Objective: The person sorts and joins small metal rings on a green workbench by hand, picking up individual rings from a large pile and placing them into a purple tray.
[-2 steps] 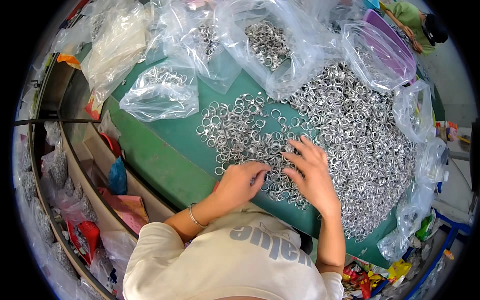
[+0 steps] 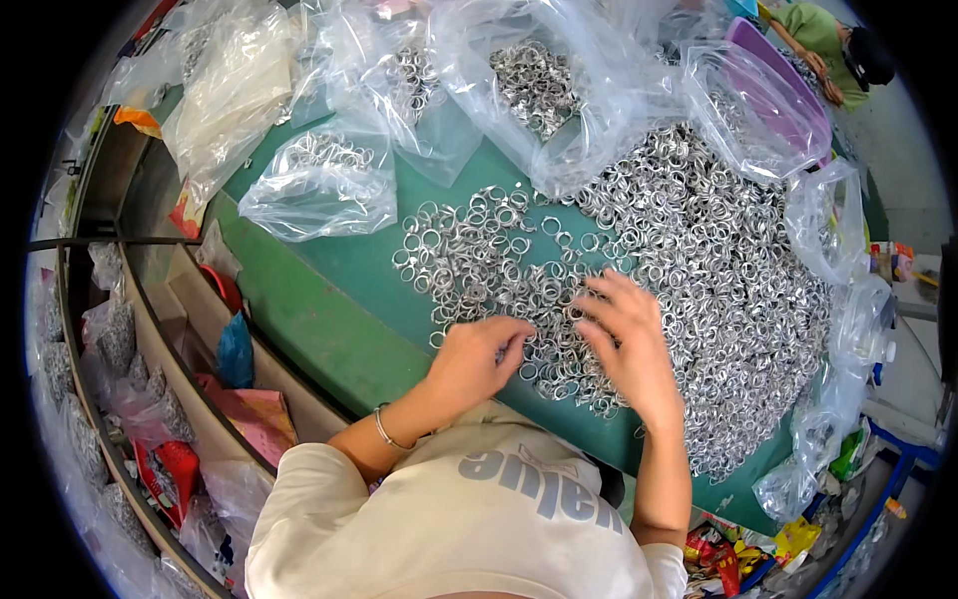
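Silver metal rings lie in a smaller spread [image 2: 469, 250] on the green table, joined on the right to a large heap [image 2: 738, 299]. At the near edge of the smaller spread is my left hand [image 2: 477, 361], its fingers curled and the thumb and forefinger drawn together in a pinch. Whether a ring is between those fingertips is hidden. My right hand [image 2: 631, 344] hovers over the rings where spread and heap meet, fingers apart and slightly blurred, with nothing seen in it.
Clear plastic bags of rings [image 2: 324, 185] stand along the far side, one wide open [image 2: 589, 130]. A purple tray [image 2: 773, 85] leans at the far right, near another person [image 2: 823, 50]. Shelving with packed bags [image 2: 160, 399] lines the left. Colourful wrappers [image 2: 743, 554] lie below right.
My right hand has shifted slightly to the right, its fingers lifting off the rings. My left hand has moved a little, staying pinched.
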The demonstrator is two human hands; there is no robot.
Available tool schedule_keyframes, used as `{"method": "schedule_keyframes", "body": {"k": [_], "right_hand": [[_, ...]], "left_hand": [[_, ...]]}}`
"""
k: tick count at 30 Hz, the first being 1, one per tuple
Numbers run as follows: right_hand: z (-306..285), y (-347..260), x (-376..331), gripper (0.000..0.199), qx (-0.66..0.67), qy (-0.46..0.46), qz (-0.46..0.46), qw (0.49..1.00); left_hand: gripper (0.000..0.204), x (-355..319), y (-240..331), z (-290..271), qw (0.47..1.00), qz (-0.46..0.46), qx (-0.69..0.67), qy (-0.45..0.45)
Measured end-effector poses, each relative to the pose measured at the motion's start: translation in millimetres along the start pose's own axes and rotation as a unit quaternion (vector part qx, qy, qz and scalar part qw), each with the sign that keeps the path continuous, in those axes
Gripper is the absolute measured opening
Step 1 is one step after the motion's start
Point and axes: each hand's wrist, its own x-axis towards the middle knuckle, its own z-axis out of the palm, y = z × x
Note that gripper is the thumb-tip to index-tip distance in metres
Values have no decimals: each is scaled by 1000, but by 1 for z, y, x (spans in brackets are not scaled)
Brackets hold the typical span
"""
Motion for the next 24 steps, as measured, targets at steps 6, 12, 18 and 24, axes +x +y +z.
{"method": "schedule_keyframes", "body": {"k": [6, 12, 18, 24], "right_hand": [[30, 17, 61, 13, -82, 120, 26, 989], [36, 25, 70, 12, -58, 129, 37, 989], [11, 24, 15, 11, 490, 122, 219, 835], [2, 7, -30, 24, 751, 140, 219, 606]], "left_hand": [[20, 49, 1, -22, 981, 57, 166, 78], [18, 117, -5, -22, 926, 72, 367, -42], [12, 125, -17, -14, 919, 66, 387, -42], [10, 90, 19, -34, 909, -191, -322, -183]]}}
